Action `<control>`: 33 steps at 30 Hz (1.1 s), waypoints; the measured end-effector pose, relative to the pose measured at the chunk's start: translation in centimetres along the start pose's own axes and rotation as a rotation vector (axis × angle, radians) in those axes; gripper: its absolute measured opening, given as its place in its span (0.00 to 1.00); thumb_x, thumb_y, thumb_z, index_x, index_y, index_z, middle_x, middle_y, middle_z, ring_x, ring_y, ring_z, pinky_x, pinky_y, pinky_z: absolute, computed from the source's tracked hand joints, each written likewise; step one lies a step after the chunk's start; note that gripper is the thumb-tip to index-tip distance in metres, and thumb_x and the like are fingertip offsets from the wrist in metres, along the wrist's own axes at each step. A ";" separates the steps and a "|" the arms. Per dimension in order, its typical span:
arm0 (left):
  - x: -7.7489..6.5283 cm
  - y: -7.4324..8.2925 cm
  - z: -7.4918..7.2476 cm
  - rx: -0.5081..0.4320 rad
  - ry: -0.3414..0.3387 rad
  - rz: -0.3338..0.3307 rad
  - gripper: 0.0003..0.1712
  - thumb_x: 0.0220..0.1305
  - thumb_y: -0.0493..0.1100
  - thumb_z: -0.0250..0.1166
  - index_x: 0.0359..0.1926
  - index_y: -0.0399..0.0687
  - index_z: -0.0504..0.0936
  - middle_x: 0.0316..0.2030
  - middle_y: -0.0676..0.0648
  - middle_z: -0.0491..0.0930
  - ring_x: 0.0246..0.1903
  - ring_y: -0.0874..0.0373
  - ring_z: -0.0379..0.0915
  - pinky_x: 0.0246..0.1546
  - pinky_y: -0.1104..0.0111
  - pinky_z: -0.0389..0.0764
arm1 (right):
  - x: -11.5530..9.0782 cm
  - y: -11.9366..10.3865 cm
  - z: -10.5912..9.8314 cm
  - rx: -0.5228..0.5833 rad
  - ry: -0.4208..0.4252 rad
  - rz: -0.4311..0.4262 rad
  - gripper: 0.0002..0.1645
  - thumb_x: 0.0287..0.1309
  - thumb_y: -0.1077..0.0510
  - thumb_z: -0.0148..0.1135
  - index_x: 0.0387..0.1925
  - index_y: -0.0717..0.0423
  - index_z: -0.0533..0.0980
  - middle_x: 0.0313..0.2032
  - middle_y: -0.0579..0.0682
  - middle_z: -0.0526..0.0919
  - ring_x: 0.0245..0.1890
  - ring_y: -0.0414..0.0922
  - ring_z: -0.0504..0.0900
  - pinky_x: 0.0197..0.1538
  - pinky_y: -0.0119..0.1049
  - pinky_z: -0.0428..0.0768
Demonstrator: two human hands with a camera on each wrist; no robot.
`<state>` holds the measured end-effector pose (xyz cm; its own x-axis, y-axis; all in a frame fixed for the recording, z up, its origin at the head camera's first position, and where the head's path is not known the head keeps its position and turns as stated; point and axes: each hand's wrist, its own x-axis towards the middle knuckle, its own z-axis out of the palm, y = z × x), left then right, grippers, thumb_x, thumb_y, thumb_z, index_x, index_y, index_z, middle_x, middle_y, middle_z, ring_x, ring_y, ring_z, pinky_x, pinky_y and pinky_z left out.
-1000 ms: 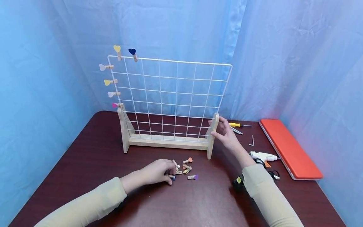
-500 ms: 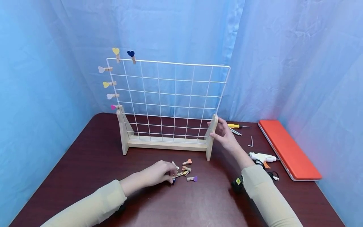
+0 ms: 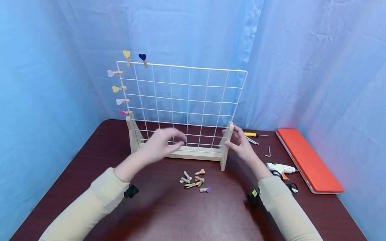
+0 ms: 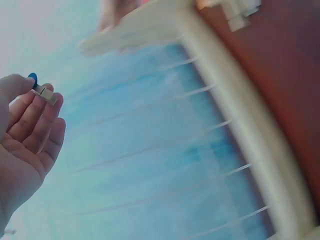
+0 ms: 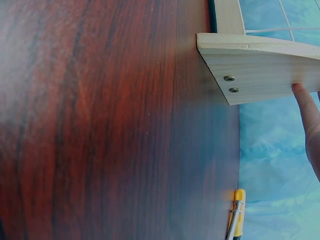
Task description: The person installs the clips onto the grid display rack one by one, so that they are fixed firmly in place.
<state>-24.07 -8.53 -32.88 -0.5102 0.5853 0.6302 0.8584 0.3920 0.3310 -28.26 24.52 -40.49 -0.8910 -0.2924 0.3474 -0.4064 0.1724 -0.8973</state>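
- Hands well apart and both occupied. Left hand [image 3: 161, 142] is raised in front of the lower part of the rack, thumb and fingertips pinching a small wooden clothespin [image 4: 46, 94] with a blue tip. Left wrist view is smeared and the tip sits almost edge-on; probably a heart, not certain.
- Right hand [image 3: 242, 147] grips the right upright [image 3: 227, 147] of the rack: thumb on the front edge, fingertips showing past the far side. Below the fingers, two screw heads [image 5: 229, 78] in the outer face.
- Rack: white wire grid [image 3: 188, 84] held between wooden uprights, joined by a wooden crossbar [image 3: 196, 154], standing on the bench [image 3: 211, 214].
- Clipped to the grid: four heart clothespins down the left edge (white, yellow, white, pink); yellow and dark blue hearts on the top edge, near the left corner.
- Loose clothespins [image 3: 190, 184] in a small cluster before the rack; purple-heart clothespin [image 3: 205, 189] just beside it.
- Right side of bench: yellow screwdriver [image 3: 251, 134], hex key [image 3: 268, 152], white glue gun [image 3: 280, 167], red case [image 3: 309, 159].
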 end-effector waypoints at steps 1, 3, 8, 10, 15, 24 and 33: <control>0.7 0.1 -0.9 0.007 0.034 0.012 0.07 0.54 0.39 0.62 0.36 0.47 0.81 0.34 0.53 0.81 0.34 0.66 0.74 0.36 0.74 0.76 | 0.0 0.0 0.0 0.001 0.002 0.002 0.38 0.55 0.67 0.56 0.63 0.46 0.53 0.58 0.62 0.66 0.61 0.52 0.61 0.56 0.43 0.67; 2.2 0.4 -2.8 0.015 0.102 0.033 0.07 0.55 0.40 0.61 0.37 0.47 0.81 0.35 0.53 0.80 0.33 0.66 0.73 0.34 0.74 0.75 | 0.0 -0.1 -0.1 -0.002 0.004 0.006 0.38 0.55 0.67 0.56 0.63 0.46 0.53 0.59 0.62 0.66 0.61 0.52 0.61 0.56 0.44 0.67; 5.3 0.8 -7.3 0.030 0.241 0.002 0.07 0.56 0.42 0.62 0.36 0.47 0.82 0.33 0.54 0.81 0.30 0.67 0.72 0.31 0.75 0.73 | 0.0 0.1 -0.1 0.009 0.005 0.007 0.38 0.54 0.66 0.56 0.63 0.46 0.53 0.59 0.62 0.66 0.62 0.52 0.61 0.54 0.37 0.69; 6.4 0.7 -9.0 0.026 0.272 -0.054 0.08 0.56 0.44 0.62 0.37 0.48 0.82 0.31 0.55 0.81 0.29 0.68 0.72 0.30 0.75 0.72 | 0.1 0.3 -0.2 0.013 0.004 0.006 0.38 0.54 0.66 0.56 0.63 0.46 0.53 0.59 0.62 0.66 0.62 0.52 0.61 0.54 0.37 0.69; 8.8 0.4 -12.2 0.016 0.346 -0.166 0.10 0.56 0.47 0.61 0.36 0.48 0.82 0.28 0.54 0.82 0.27 0.68 0.73 0.27 0.77 0.71 | 0.4 1.5 -0.6 0.011 0.000 0.006 0.38 0.54 0.65 0.57 0.63 0.43 0.53 0.59 0.58 0.67 0.62 0.49 0.61 0.56 0.42 0.68; 11.3 -0.8 -14.3 0.006 0.475 -0.215 0.09 0.55 0.45 0.62 0.34 0.46 0.85 0.27 0.47 0.83 0.23 0.66 0.76 0.23 0.77 0.70 | 0.6 2.4 -0.9 -0.001 -0.001 -0.010 0.39 0.54 0.64 0.57 0.64 0.41 0.53 0.59 0.56 0.67 0.61 0.47 0.62 0.54 0.36 0.70; 11.8 -1.7 -14.3 0.107 0.456 -0.308 0.11 0.55 0.51 0.61 0.33 0.53 0.86 0.27 0.51 0.83 0.11 0.64 0.63 0.12 0.73 0.58 | 0.3 0.6 -0.3 0.012 0.009 0.003 0.38 0.54 0.67 0.57 0.63 0.46 0.53 0.58 0.60 0.67 0.61 0.50 0.62 0.55 0.38 0.67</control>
<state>-30.79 -12.40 -15.94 -0.6414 0.0753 0.7635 0.6511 0.5797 0.4899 -28.84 24.84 -40.87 -0.8938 -0.2837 0.3472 -0.4015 0.1615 -0.9015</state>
